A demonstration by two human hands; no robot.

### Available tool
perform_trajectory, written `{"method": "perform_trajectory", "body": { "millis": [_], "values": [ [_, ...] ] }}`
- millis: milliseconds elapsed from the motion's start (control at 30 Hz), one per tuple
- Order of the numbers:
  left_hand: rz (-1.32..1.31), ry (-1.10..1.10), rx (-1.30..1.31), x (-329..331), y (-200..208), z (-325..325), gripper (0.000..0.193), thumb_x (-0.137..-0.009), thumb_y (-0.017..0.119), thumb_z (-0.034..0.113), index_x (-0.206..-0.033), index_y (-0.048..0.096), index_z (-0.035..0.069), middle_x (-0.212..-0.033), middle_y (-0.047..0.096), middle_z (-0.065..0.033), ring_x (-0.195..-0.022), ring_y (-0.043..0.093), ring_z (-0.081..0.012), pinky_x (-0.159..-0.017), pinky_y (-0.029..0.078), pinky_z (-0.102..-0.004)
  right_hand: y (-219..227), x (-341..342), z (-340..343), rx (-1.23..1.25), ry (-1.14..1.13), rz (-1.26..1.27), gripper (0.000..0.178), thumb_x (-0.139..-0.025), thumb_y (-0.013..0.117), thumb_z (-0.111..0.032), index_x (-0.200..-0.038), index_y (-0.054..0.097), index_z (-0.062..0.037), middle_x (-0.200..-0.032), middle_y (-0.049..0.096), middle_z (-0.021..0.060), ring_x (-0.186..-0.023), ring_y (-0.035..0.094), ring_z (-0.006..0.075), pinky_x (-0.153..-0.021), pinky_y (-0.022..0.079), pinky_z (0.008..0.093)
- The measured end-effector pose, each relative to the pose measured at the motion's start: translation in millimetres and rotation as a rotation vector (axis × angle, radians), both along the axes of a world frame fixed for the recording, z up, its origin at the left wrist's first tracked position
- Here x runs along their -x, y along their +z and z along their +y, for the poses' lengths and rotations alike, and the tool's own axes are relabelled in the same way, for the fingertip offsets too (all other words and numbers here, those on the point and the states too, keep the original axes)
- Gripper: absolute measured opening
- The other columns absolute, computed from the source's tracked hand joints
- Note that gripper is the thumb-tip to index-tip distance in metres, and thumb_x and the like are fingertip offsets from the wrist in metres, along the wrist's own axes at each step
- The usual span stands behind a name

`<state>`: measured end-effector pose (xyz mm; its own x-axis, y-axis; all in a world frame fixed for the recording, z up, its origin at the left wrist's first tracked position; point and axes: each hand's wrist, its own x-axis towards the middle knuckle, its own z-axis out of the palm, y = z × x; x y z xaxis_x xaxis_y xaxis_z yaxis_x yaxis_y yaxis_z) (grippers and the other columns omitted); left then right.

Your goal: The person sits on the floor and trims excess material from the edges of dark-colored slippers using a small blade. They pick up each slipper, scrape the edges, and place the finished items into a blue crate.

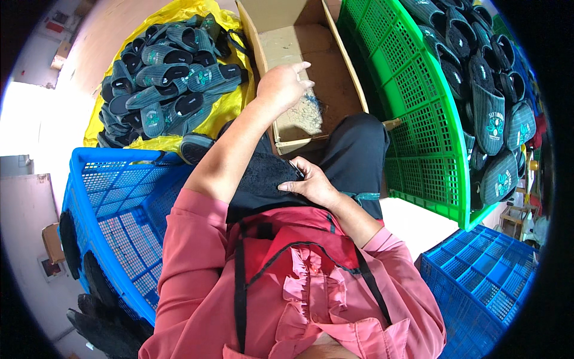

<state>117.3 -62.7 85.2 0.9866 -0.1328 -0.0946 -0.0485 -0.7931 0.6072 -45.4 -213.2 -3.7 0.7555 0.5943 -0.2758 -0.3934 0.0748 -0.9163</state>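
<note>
My left hand (pixel 284 87) reaches out over a long cardboard box (pixel 350 60), its index finger stretched and apart from the other fingers. No held thing shows in it. Below its fingertips a heap of pale lint or dust (pixel 305 116) lies in the box. My right hand (pixel 314 184) is closed at my lap, around a slim dark tool (pixel 297 169) with a thin shiny edge; its kind cannot be made out. Beside the right thumb, a black fuzzy piece (pixel 266 176) lies across my lap, partly hidden by my left forearm.
Grey slippers (pixel 170 78) are piled on yellow sheeting (pixel 95 122) at the far left. A blue crate (pixel 128 239) stands at my left, with black pieces (pixel 98 305) beside it. On the right are a green crate (pixel 412 102), more slippers (pixel 490 119) and another blue crate (pixel 478 275).
</note>
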Motion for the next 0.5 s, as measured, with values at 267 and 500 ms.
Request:
{"method": "perform_trajectory", "body": {
  "millis": [267, 500],
  "values": [
    [-0.334, 0.244, 0.270, 72.5, 52.9, 37.8, 0.047, -0.089, 0.061, 0.001, -0.136, 0.055, 0.008, -0.130, 0.062, -0.0142, -0.113, 0.064, -0.0244, -0.096, 0.050, -0.0331, -6.5, -1.2, -5.5, -0.035, -0.162, -0.058, 0.025, -0.081, 0.078, 0.001, -0.097, 0.060, -0.0049, -0.081, 0.059, -0.0048, -0.073, 0.053, 0.0035, -0.068, 0.048, 0.0224],
    [-0.777, 0.660, 0.234, 205.5, 2.5, 82.4, 0.019, -0.089, 0.066, -0.001, -0.107, 0.059, -0.001, -0.106, 0.061, -0.0104, -0.093, 0.060, -0.0156, -0.085, 0.049, -0.0255, 0.8, -0.7, -3.0, -0.019, -0.303, -0.224, 0.026, -0.079, 0.078, 0.002, -0.100, 0.063, -0.0028, -0.092, 0.064, -0.0001, -0.083, 0.058, 0.0085, -0.077, 0.049, 0.0249]
  ]
}}
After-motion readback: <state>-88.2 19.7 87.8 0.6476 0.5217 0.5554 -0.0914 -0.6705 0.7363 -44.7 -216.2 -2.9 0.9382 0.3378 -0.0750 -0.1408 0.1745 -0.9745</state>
